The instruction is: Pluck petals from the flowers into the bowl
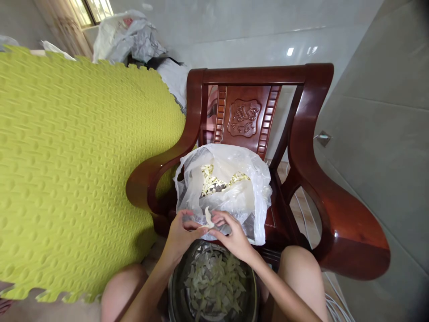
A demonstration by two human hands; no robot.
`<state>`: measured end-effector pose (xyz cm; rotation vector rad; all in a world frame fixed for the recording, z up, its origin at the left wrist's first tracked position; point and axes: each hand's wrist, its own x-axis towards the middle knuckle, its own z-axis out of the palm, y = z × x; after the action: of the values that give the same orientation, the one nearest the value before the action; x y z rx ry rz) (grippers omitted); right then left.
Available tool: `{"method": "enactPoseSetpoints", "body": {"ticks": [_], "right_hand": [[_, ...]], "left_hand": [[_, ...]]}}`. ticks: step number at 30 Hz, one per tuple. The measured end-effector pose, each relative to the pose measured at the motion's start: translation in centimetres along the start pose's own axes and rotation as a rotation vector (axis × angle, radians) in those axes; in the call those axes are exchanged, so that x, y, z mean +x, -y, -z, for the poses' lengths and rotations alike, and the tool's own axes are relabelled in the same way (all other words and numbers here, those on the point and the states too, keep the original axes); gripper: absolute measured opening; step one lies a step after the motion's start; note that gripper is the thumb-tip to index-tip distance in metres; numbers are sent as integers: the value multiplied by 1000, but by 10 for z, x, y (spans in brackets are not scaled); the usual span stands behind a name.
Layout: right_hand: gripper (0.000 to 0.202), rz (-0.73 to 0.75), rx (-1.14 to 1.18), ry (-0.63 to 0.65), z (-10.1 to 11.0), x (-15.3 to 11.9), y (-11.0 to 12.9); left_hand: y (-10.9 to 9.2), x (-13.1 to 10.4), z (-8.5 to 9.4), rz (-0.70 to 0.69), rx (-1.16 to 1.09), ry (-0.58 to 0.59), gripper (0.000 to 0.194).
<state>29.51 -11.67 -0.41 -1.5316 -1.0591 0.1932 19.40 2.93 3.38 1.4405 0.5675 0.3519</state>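
Pinched between the fingertips of both hands is a pale, curved flower point(208, 218), its upper part standing up. My left hand point(183, 232) is closed on its lower end from the left. My right hand point(233, 235) meets it from the right, thumb and fingers pressed near the same end. Behind the hands, an open white plastic bag point(231, 154) rests on the chair seat. Inside it lie many whitish-yellow flowers point(212, 181). Below my hands, between the knees, a round metal bowl point(174, 290) holds a heap of pale greenish flowers point(217, 284).
The bag stands on a dark red wooden armchair point(243, 76) with broad curved arms. A large yellow-green foam mat point(83, 156) rises along the left. More plastic bags point(129, 38) sit behind it by the window. White cables point(335, 306) lie on the floor at right.
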Motion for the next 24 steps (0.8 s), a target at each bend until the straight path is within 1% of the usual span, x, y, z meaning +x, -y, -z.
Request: {"method": "enactPoseSetpoints", "body": {"ticks": [2, 4, 6, 8, 10, 11, 13, 15, 17, 20, 22, 24], "right_hand": [[47, -61, 128, -44, 0, 1, -2], [46, -34, 106, -18, 2, 2, -1], [37, 38, 9, 32, 4, 1, 3], [23, 99, -43, 64, 5, 0, 6], [16, 108, -21, 38, 4, 0, 8], [12, 78, 26, -1, 4, 0, 7], [9, -36, 170, -134, 4, 2, 4], [18, -157, 305, -285, 9, 5, -3], [25, -223, 378, -365, 20, 9, -9], [32, -271, 426, -358, 40, 14, -14], [33, -300, 439, -301, 51, 14, -12], [30, -321, 431, -207, 58, 13, -7]], "left_hand": [[1, 1, 1, -22, -13, -3, 62], [5, 2, 1, -24, -43, 2, 62], [8, 4, 1, 8, -83, 19, 63], [9, 5, 0, 55, -137, 42, 65], [8, 5, -1, 91, -178, 63, 67], [7, 4, -1, 105, -190, 76, 67], [3, 4, 0, 128, -193, 108, 66], [0, 5, 3, 133, -186, 113, 63], [-2, 8, 8, 113, -177, 84, 59], [-3, 12, 17, 70, -170, 25, 53], [-2, 13, 22, 61, -165, 14, 52], [-2, 13, 25, 68, -163, 25, 55]]}}
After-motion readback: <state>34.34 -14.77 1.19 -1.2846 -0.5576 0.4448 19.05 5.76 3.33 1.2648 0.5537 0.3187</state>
